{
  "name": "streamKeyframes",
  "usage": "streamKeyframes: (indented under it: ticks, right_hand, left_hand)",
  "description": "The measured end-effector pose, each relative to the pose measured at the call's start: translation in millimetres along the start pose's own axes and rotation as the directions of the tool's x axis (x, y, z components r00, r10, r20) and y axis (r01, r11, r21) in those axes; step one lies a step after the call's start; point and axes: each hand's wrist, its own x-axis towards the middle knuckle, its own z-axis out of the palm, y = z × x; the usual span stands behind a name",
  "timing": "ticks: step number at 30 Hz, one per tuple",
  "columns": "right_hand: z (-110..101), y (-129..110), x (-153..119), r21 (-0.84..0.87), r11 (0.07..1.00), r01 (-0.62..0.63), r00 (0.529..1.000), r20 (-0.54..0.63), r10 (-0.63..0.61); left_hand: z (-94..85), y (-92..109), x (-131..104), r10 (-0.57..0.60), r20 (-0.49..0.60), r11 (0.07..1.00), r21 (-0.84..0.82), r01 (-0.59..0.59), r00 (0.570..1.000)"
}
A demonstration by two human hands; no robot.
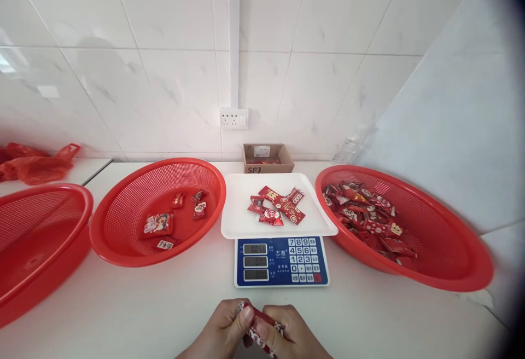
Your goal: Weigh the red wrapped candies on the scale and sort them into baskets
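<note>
My left hand [229, 326] and my right hand [289, 331] are close together at the bottom, in front of the scale. Both are closed around a red snack packet [258, 323] with patterned ends, thumbs on top; part of it is hidden by the fingers. Just beyond them stands a blue-and-white digital scale [282, 261]. Several red snack packets [279, 204] lie in a loose pile on its white tray [238, 222]. Neither hand touches the scale.
At right, a red plastic basket [451, 260] holds many red packets. Another red basket [123, 211] with several packets is left of the scale, and a third basket [45, 249] beyond it. Behind stand a cardboard box [268, 166] and a red plastic bag [39, 164].
</note>
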Motion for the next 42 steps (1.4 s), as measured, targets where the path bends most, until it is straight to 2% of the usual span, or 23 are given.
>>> streamKeyframes:
  ticks: [5, 9, 15, 18, 20, 21, 23, 25, 27, 29, 33, 36, 39, 42]
  right_hand:
    - [1, 4, 2, -0.025, 1.0, 0.018, 0.998, 0.055, -0.017]
    - [-2, 5, 3, -0.084, 0.994, 0.072, 0.996, 0.057, -0.067]
    - [-1, 6, 0, -0.183, 0.979, 0.089, 0.996, 0.044, -0.082]
    - [-5, 1, -2, -0.268, 0.945, 0.19, 0.981, 0.007, -0.195]
    - [-17, -5, 1, -0.367, 0.899, 0.239, 0.943, -0.133, -0.306]
    - [-26, -8, 4, -0.434, 0.868, 0.24, 0.906, -0.221, -0.361]
    - [-50, -15, 14, -0.589, 0.786, 0.189, 0.807, -0.362, -0.466]
    - [-76, -19, 28, -0.722, 0.686, 0.094, 0.746, -0.404, -0.528]
    - [-95, -23, 42, -0.792, 0.61, -0.012, 0.754, -0.408, -0.515]
    - [-104, -26, 53, -0.822, 0.564, -0.082, 0.801, -0.391, -0.453]
    - [-102, -37, 61, -0.841, 0.533, -0.091, 0.882, -0.317, -0.349]
    - [-105, -44, 68, -0.832, 0.539, -0.131, 0.867, -0.36, -0.344]
    - [-120, -48, 83, -0.803, 0.526, -0.28, 0.832, -0.477, -0.285]
    - [-133, -51, 101, -0.771, 0.529, -0.354, 0.853, -0.499, -0.156]
  left_hand:
    - [-2.6, 6, -2, 0.005, -0.011, 0.99, 0.141, -0.003, 1.0]
    - [-1.7, 3, -1, -0.023, 0.032, 0.996, 0.091, 0.02, 0.999]
    - [-1.6, 4, -2, 0.052, 0.088, 0.998, -0.04, -0.049, 0.995]
    - [-3.8, 6, -3, 0.066, 0.052, 0.994, -0.092, -0.062, 0.996]
    - [-5.8, 7, -4, 0.069, -0.03, 0.991, -0.11, -0.071, 0.997]
    - [-6.8, 6, -4, 0.07, -0.066, 0.991, -0.11, -0.077, 0.995]
    - [-8.5, 4, -6, 0.078, -0.095, 0.993, -0.085, -0.086, 0.992]
    - [-9.3, 2, -7, 0.088, -0.081, 0.994, -0.053, -0.092, 0.993]
    - [-8.9, 0, -9, 0.088, -0.072, 0.995, -0.029, -0.091, 0.994]
    - [-8.0, 0, -10, 0.08, -0.066, 0.997, -0.012, -0.081, 0.995]
    - [-8.1, 2, -11, 0.076, -0.059, 0.997, 0.0, -0.076, 0.995]
    - [-9.6, 3, -10, 0.07, -0.064, 0.997, -0.01, -0.07, 0.995]
    - [-10.0, 1, -10, 0.072, -0.059, 0.997, -0.001, -0.073, 0.996]
    - [-8.9, 0, -10, 0.085, -0.051, 0.996, 0.011, -0.085, 0.995]
